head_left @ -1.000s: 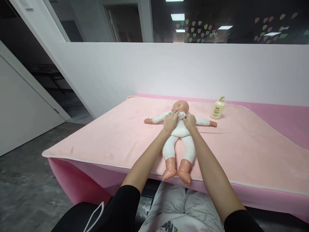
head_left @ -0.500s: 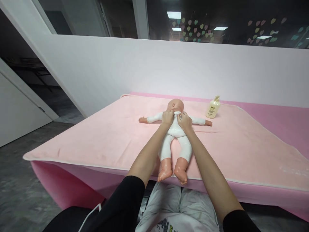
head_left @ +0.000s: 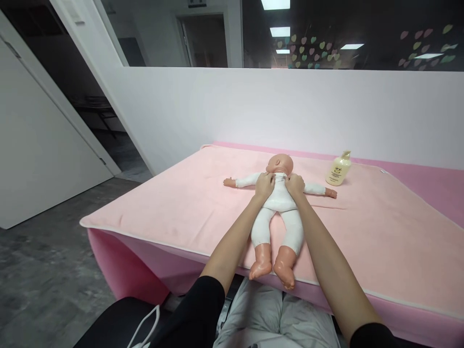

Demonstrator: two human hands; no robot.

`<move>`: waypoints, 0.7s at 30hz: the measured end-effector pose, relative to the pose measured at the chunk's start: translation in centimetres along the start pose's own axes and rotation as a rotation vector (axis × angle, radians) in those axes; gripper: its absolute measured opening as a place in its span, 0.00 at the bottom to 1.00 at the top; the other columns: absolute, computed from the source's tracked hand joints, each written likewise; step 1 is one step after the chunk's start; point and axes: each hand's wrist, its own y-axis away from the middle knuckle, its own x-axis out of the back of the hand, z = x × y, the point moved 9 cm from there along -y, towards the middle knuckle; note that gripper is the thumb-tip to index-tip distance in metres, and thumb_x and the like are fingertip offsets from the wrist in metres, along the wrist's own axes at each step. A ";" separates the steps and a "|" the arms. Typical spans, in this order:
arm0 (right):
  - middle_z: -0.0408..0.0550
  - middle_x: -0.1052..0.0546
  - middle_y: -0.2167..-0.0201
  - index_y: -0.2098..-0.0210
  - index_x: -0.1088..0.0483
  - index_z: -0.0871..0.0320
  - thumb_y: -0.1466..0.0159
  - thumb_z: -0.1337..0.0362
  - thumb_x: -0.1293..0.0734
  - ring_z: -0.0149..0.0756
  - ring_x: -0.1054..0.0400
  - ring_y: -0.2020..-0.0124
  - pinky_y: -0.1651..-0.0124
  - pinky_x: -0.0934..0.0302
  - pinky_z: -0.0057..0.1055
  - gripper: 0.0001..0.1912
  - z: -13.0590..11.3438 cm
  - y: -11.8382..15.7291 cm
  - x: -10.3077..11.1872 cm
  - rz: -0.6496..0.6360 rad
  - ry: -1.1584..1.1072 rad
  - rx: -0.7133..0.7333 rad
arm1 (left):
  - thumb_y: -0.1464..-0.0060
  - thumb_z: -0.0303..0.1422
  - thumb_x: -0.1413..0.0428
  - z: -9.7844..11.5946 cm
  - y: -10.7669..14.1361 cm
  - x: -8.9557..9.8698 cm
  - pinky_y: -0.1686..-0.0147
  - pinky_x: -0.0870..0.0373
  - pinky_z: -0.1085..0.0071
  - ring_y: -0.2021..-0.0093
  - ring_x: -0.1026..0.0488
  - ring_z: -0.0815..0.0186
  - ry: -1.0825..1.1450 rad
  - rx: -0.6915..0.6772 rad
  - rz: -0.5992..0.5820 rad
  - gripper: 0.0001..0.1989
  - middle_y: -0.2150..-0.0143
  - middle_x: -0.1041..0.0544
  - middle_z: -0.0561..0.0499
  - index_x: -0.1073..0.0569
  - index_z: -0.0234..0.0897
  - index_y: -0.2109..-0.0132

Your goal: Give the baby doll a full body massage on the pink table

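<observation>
A baby doll [head_left: 281, 197] with a white cloth body lies stretched out, its bare head turned to the left and its arms spread wide. My left hand [head_left: 266, 184], fingers curled, is closed on the doll's upper body by the left shoulder. On the opposite shoulder, my right hand [head_left: 295, 184] is closed in the same way. A strip of white torso shows between both hands. My fingertips are partly hidden from this angle. The doll's feet reach the table's front edge, between my forearms.
Under the doll is a pale pink blanket [head_left: 174, 203] over a pink table. A yellowish pump bottle [head_left: 338, 169] stands at the back right, beyond the doll's hand. Behind the table rises a white wall [head_left: 253, 106]. A white cable [head_left: 145, 324] hangs at lower left.
My hands have moved apart, from the middle of the doll's upper torso out to its shoulders. The whole view has shifted, so the doll and bottle appear farther right.
</observation>
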 end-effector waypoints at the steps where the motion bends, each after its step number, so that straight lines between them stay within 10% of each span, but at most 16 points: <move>1: 0.62 0.26 0.59 0.58 0.27 0.64 0.36 0.61 0.44 0.43 0.31 0.56 0.57 0.41 0.33 0.18 0.2 0.2 0.0 -0.002 -0.009 -0.014 | 0.43 0.28 0.53 -0.2 0.2 0.0 0.48 0.38 0.66 0.51 0.32 0.61 0.056 0.000 0.002 0.14 0.54 0.25 0.45 0.28 0.33 0.53; 16: 0.52 0.37 0.42 0.42 0.40 0.60 0.36 0.59 0.47 0.41 0.44 0.44 0.42 0.54 0.39 0.24 2.3 3.8 -1.1 0.028 -0.276 0.112 | 0.43 0.33 0.52 -1.9 2.3 -0.4 0.39 0.55 0.54 0.35 0.48 0.60 0.249 0.086 -0.164 0.18 0.36 0.41 0.47 0.32 0.41 0.45; 21: 0.52 0.35 0.45 0.46 0.37 0.61 0.38 0.58 0.44 0.38 0.44 0.44 0.42 0.52 0.33 0.23 3.7 4.2 -0.8 0.062 -0.457 0.033 | 0.46 0.31 0.50 -2.2 2.5 0.9 0.40 0.48 0.60 0.40 0.41 0.61 0.268 0.101 -0.021 0.17 0.41 0.35 0.45 0.29 0.38 0.49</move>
